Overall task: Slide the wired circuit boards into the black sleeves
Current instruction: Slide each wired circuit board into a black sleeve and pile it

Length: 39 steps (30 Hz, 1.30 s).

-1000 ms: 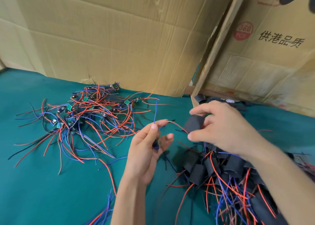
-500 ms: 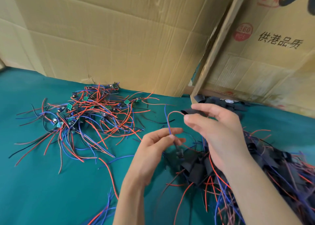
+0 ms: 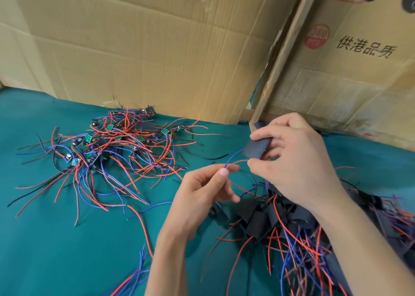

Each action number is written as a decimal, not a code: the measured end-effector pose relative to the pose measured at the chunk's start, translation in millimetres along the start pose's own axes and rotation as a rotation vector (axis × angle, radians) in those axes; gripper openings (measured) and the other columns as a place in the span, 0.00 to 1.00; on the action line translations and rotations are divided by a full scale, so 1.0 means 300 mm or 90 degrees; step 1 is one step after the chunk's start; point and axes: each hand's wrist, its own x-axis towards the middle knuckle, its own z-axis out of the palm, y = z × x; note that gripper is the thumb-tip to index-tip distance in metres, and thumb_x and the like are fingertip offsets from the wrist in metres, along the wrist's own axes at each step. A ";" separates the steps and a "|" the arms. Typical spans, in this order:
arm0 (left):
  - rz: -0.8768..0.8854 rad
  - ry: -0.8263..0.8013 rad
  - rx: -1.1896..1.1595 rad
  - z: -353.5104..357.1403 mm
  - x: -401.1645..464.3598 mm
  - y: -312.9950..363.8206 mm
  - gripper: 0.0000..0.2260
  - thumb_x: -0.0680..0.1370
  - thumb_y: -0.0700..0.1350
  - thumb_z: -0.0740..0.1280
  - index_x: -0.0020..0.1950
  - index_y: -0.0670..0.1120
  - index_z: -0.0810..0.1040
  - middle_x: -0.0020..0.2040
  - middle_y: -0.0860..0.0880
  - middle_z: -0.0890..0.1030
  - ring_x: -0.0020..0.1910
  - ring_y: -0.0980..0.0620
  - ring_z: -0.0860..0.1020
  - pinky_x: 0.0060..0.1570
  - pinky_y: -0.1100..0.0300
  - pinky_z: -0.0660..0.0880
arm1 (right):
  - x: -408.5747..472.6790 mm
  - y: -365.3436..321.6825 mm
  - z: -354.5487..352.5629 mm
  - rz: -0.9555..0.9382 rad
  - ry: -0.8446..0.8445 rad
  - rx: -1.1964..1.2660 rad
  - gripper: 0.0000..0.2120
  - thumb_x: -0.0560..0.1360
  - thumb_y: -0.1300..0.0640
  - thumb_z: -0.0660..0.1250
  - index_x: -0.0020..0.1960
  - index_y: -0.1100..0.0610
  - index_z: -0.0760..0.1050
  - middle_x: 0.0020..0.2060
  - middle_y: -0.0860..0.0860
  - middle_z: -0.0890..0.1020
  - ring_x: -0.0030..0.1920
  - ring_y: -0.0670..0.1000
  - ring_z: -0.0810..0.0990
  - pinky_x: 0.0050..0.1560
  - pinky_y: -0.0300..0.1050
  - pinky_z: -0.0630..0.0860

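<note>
Rising since a moment ago, the right hand [image 3: 296, 161] now holds a flat black sleeve [image 3: 256, 148] in the air between forefinger and thumb, where half a second back only its edge showed behind the fingers. The left hand [image 3: 202, 197] has stayed just below and to the left, thumb and forefinger pinching a red and blue wire pair [image 3: 235, 160] that arcs up to the sleeve's lower end; the board on those wires cannot be seen. Both forearms come in from the bottom edge, wrists bent upward. Unsleeved wired circuit boards [image 3: 105, 145] lie in a tangle on the green desk [image 3: 45, 239] well to the left, and sleeved pieces [image 3: 280, 224] are heaped under the right wrist. Cardboard walls [image 3: 157, 49] close off the back, leaving open desk between the two piles and toward the near left.
</note>
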 end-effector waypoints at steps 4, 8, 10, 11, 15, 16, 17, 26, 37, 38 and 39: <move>0.003 0.006 -0.045 -0.006 0.000 0.003 0.12 0.80 0.47 0.64 0.55 0.42 0.84 0.34 0.45 0.78 0.33 0.47 0.82 0.41 0.56 0.81 | 0.021 0.017 -0.022 0.075 0.080 0.179 0.17 0.56 0.51 0.83 0.42 0.47 0.83 0.49 0.39 0.85 0.40 0.43 0.87 0.46 0.44 0.84; 0.026 0.020 -0.100 -0.009 0.000 0.014 0.11 0.80 0.45 0.63 0.52 0.43 0.84 0.33 0.45 0.77 0.31 0.46 0.81 0.38 0.58 0.80 | -0.021 0.060 -0.026 0.122 0.092 0.219 0.23 0.53 0.44 0.82 0.45 0.49 0.81 0.40 0.46 0.88 0.41 0.48 0.88 0.48 0.52 0.84; 0.035 0.025 -0.119 -0.009 0.000 0.021 0.11 0.80 0.45 0.63 0.54 0.40 0.82 0.33 0.45 0.77 0.31 0.46 0.82 0.38 0.59 0.80 | -0.048 0.076 -0.012 0.142 0.107 0.276 0.23 0.52 0.45 0.83 0.44 0.49 0.81 0.39 0.47 0.87 0.40 0.48 0.87 0.43 0.46 0.82; 0.037 0.026 -0.129 -0.009 0.000 0.025 0.12 0.80 0.45 0.63 0.55 0.39 0.80 0.33 0.46 0.77 0.31 0.47 0.82 0.38 0.59 0.80 | -0.058 0.081 -0.001 0.154 0.120 0.303 0.23 0.52 0.45 0.83 0.44 0.49 0.82 0.39 0.46 0.87 0.39 0.46 0.85 0.42 0.42 0.80; 0.027 0.007 -0.146 -0.004 -0.001 0.032 0.12 0.80 0.44 0.61 0.58 0.37 0.76 0.33 0.46 0.76 0.31 0.47 0.82 0.38 0.58 0.81 | -0.091 0.071 0.058 0.171 0.112 0.337 0.21 0.54 0.45 0.83 0.45 0.48 0.86 0.41 0.48 0.88 0.41 0.48 0.85 0.46 0.43 0.79; 0.021 0.002 -0.146 -0.003 -0.002 0.032 0.12 0.81 0.44 0.61 0.58 0.38 0.76 0.33 0.46 0.76 0.31 0.47 0.82 0.38 0.58 0.81 | -0.094 0.064 0.069 0.170 0.103 0.342 0.20 0.56 0.46 0.83 0.46 0.48 0.86 0.41 0.48 0.88 0.42 0.49 0.86 0.47 0.45 0.80; 0.014 -0.002 -0.145 -0.002 -0.004 0.032 0.12 0.81 0.44 0.61 0.59 0.38 0.75 0.33 0.46 0.76 0.30 0.46 0.82 0.37 0.58 0.81 | -0.094 0.060 0.077 0.168 0.094 0.348 0.17 0.59 0.48 0.83 0.47 0.48 0.87 0.41 0.48 0.88 0.44 0.50 0.86 0.48 0.45 0.80; -0.005 -0.049 -0.150 -0.001 -0.008 0.033 0.10 0.82 0.44 0.61 0.57 0.40 0.76 0.34 0.44 0.77 0.31 0.44 0.82 0.39 0.58 0.80 | -0.070 0.053 0.062 0.088 0.075 0.332 0.12 0.69 0.55 0.79 0.52 0.50 0.86 0.47 0.45 0.88 0.48 0.47 0.87 0.49 0.37 0.80; -0.027 -0.071 -0.056 -0.003 -0.004 0.020 0.10 0.82 0.45 0.61 0.53 0.46 0.82 0.32 0.46 0.75 0.30 0.45 0.81 0.38 0.59 0.78 | -0.027 0.046 0.023 0.066 -0.044 0.218 0.16 0.67 0.58 0.83 0.52 0.48 0.84 0.47 0.43 0.88 0.50 0.45 0.87 0.56 0.50 0.82; -0.023 -0.074 -0.041 -0.004 -0.004 0.019 0.10 0.81 0.45 0.61 0.52 0.47 0.82 0.32 0.47 0.74 0.29 0.45 0.80 0.37 0.59 0.77 | -0.018 0.043 0.007 0.069 -0.092 0.195 0.17 0.66 0.55 0.83 0.52 0.47 0.83 0.47 0.42 0.88 0.49 0.44 0.87 0.57 0.52 0.82; -0.018 -0.075 -0.028 -0.002 -0.004 0.018 0.09 0.81 0.45 0.62 0.51 0.48 0.83 0.32 0.47 0.74 0.28 0.46 0.79 0.37 0.59 0.76 | -0.008 0.038 -0.007 0.068 -0.144 0.163 0.18 0.65 0.53 0.83 0.52 0.47 0.83 0.47 0.41 0.88 0.49 0.44 0.87 0.58 0.54 0.81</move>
